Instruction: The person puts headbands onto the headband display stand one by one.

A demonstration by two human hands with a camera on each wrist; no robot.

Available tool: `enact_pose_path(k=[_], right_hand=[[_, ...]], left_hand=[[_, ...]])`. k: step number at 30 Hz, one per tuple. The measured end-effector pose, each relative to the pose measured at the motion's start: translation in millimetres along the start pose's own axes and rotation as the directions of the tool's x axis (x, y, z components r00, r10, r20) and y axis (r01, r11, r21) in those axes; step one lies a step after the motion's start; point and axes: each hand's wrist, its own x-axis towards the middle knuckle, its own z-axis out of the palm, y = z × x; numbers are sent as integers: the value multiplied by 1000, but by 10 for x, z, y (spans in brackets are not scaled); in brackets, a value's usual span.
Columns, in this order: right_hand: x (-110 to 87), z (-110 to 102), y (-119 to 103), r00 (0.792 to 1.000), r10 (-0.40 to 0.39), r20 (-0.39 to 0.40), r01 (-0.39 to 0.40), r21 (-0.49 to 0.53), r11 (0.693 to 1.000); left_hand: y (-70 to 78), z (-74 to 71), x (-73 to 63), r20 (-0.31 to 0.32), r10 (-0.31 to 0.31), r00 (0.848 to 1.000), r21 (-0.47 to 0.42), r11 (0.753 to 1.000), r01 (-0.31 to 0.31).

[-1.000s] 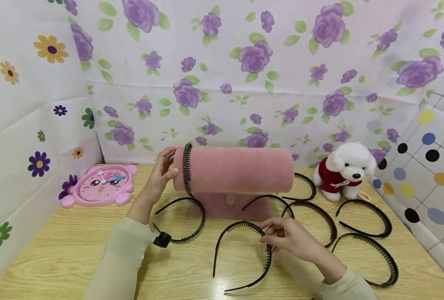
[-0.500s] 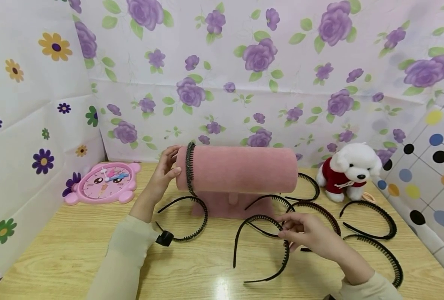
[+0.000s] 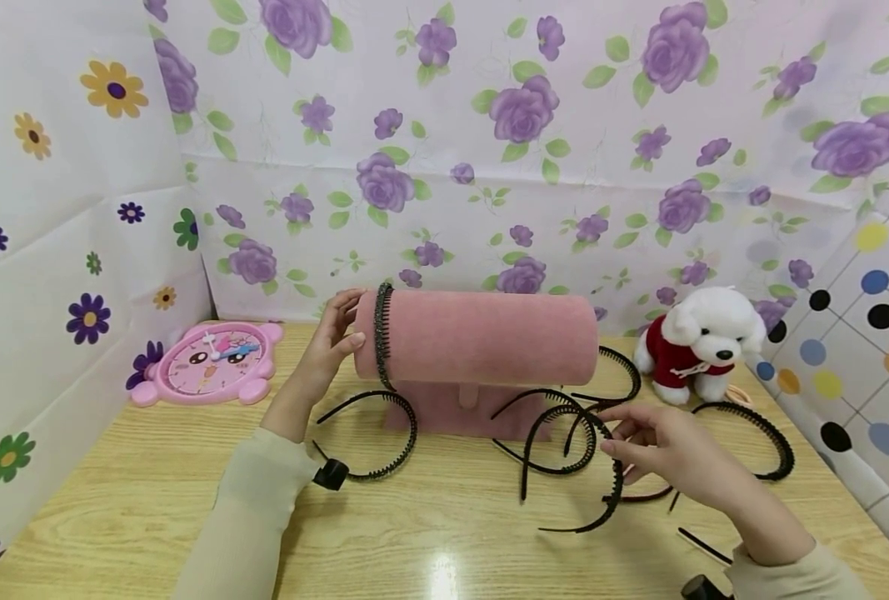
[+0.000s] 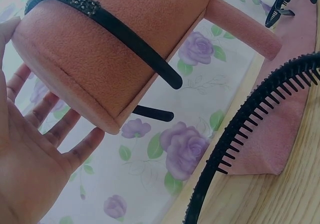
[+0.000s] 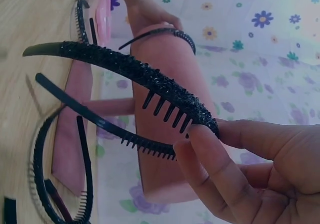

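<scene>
A pink padded roll display stand (image 3: 481, 337) lies level on its post in the head view. A dark glittery headband (image 3: 382, 337) with teeth wraps its left end. My left hand (image 3: 332, 337) rests against that end, thumb at the front, fingers spread along the edge in the left wrist view. My right hand (image 3: 669, 446) pinches a black beaded headband (image 5: 130, 68) between thumb and fingers, in front of the stand's right side. The held headband's open ends point left, and its loop overlaps other headbands in the head view.
One headband (image 3: 413, 425) lies left of the stand's base; several more, including a black headband (image 3: 781, 446), lie on the right. A pink clock (image 3: 212, 362) is at the left, a white toy dog (image 3: 702, 333) at the back right. Patterned cloth walls surround the wooden table (image 3: 384, 533).
My right hand has moved right with the headband, now higher over the headbands on the right. My left hand stays at the roll's end. The head view has shifted slightly.
</scene>
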Motion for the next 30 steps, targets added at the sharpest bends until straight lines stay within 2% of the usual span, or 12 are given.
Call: enact_pose_path(k=[6, 9, 14, 21, 25, 30], right_hand=[[-31, -121, 23, 999, 9, -31, -10, -54, 998], [-48, -188, 23, 997, 39, -60, -43, -77, 996], [-75, -278, 9, 989, 72, -133, -98, -201, 975], [-58, -422, 0, 979, 17, -202, -72, -271, 960], [-10, -502, -30, 966, 20, -259, -118, -371, 921], [81, -566, -100, 956, 29, -293, -139, -363, 921]], left_hand=[[4, 5, 4, -2, -8, 1000, 17, 1000, 8], [2, 8, 6, 0, -13, 1000, 12, 1000, 13], [10, 23, 9, 5, -13, 1000, 4, 1000, 13], [14, 28, 12, 2, -18, 1000, 9, 1000, 18], [7, 20, 6, 3, -21, 1000, 13, 1000, 21], [0, -1, 0, 0, -13, 1000, 21, 1000, 13]])
